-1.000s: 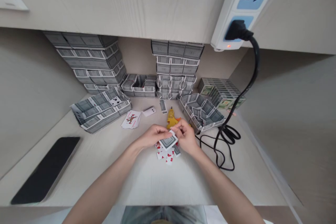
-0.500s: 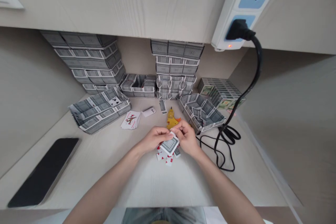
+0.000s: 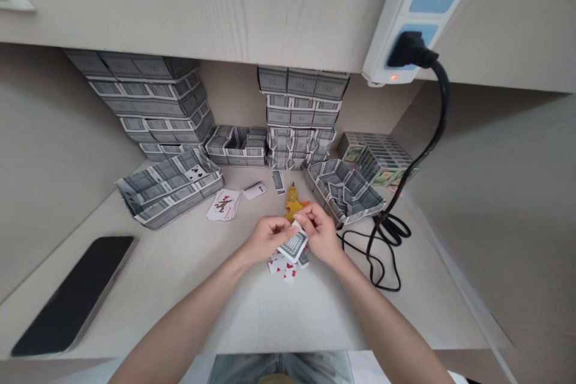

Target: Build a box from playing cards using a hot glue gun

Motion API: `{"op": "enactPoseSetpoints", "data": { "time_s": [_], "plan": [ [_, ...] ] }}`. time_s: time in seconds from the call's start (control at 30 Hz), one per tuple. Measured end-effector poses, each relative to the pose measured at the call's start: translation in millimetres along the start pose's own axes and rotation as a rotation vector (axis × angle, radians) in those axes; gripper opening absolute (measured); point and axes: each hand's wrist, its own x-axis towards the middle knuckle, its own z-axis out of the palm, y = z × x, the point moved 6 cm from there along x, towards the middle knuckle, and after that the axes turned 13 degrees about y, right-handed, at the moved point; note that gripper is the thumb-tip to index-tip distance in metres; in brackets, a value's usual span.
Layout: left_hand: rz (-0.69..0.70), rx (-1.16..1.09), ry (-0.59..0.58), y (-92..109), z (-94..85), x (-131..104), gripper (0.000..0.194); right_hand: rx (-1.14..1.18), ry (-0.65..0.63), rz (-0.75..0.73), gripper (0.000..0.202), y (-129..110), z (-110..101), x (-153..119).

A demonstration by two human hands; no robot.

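Note:
A playing card [image 3: 294, 245], grey patterned back up, is pinched between both my hands above the desk. My left hand [image 3: 269, 236] grips its left upper edge with thumb and fingers. On the card's upper right corner, my right hand [image 3: 318, 233] closes with thumb and forefinger. Below it lie several loose cards with red hearts [image 3: 282, 265], partly covered by the held card. Just beyond my hands rests a yellow glue gun [image 3: 293, 203], its near end hidden by my right hand.
Card-built trays stand left [image 3: 173, 192] and right [image 3: 348, 192], with tall card-box stacks [image 3: 302, 111] behind. A joker-topped pile [image 3: 223, 205] lies left of centre. A black phone [image 3: 72, 297] is far left. A black cable [image 3: 443, 108] hangs from the power strip [image 3: 423, 18] and coils at right.
The held card has shifted slightly right and tilted between my fingers, showing more of the heart cards beneath. Both hands keep their pinch.

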Motion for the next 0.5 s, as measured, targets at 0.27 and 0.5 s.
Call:
{"op": "enactPoseSetpoints", "data": {
  "time_s": [0.27, 0.5],
  "plan": [
    [0.041, 0.032, -0.062, 2, -5.7, 3, 0.036, -0.209, 0.024, -0.124, 0.011, -15, -7, -2],
    [0.102, 0.028, -0.073, 14, -3.2, -5, 0.036, -0.182, 0.026, -0.128, 0.014, -33, -12, 3]
  ]
}}
